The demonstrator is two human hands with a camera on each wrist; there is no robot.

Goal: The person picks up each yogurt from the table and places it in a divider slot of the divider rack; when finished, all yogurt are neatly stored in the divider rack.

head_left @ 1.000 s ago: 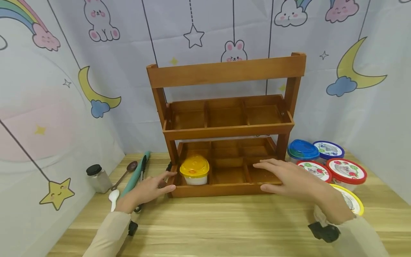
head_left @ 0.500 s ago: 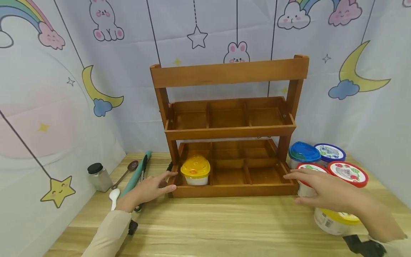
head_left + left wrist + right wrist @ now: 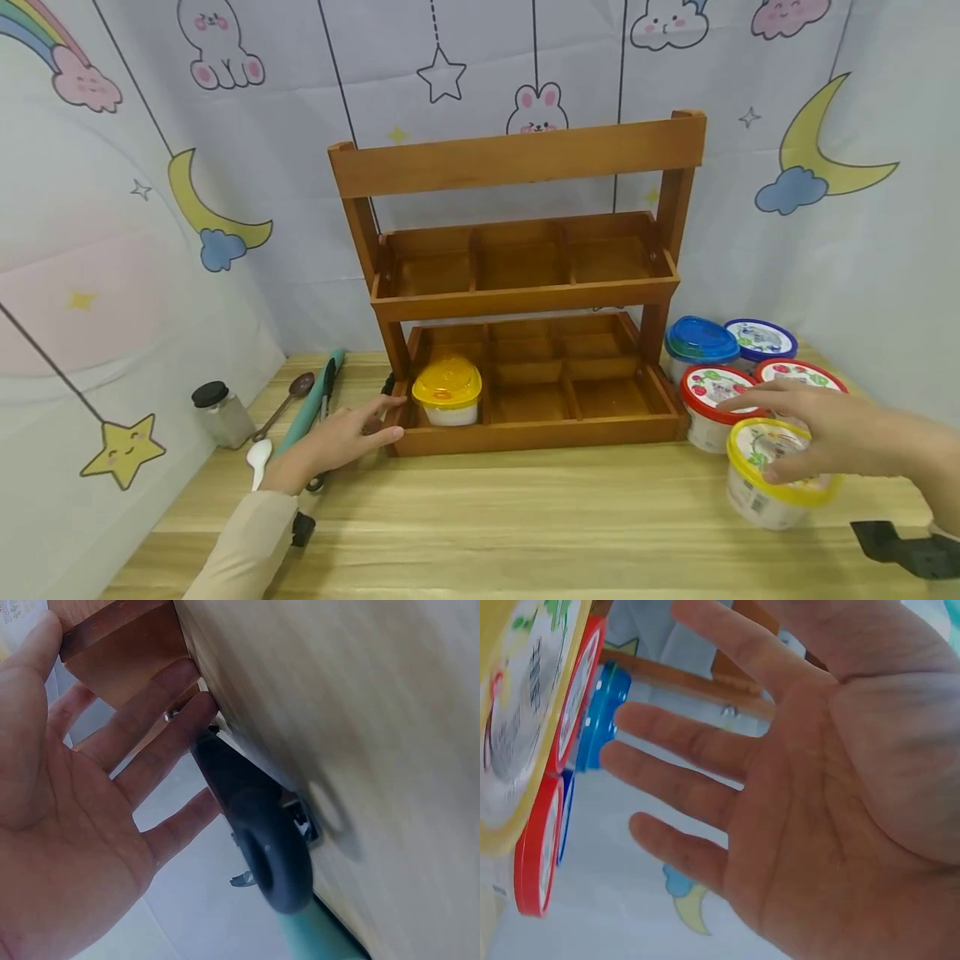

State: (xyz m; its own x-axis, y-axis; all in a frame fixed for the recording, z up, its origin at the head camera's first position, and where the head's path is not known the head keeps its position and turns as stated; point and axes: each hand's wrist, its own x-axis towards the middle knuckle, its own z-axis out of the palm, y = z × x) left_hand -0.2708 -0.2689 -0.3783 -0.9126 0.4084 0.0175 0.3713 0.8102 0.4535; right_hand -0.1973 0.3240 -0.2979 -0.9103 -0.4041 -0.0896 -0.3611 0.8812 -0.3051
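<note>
A two-tier wooden rack with divided trays stands in the middle of the head view. My left hand is at the rack's lower left front corner, its fingers extended along the side, as the left wrist view also shows. In the lower tray's left compartment sits a white tub with a domed yellow lid. On the right, my right hand hovers over a yellow-lidded round tub, overlapping it in the head view. The right wrist view shows this palm holding nothing, with fingers spread beside the yellow lid.
Behind the yellow-lidded tub stand two red-lidded tubs and two blue-lidded ones. Left of the rack lie a teal-handled utensil, a brown spoon, a white spoon and a black-capped jar. A printed cloth hangs behind.
My right hand has moved right, from in front of the rack's lower right compartment to above the yellow-lidded tub. The left hand stays at the rack's corner. The head view has shifted slightly.
</note>
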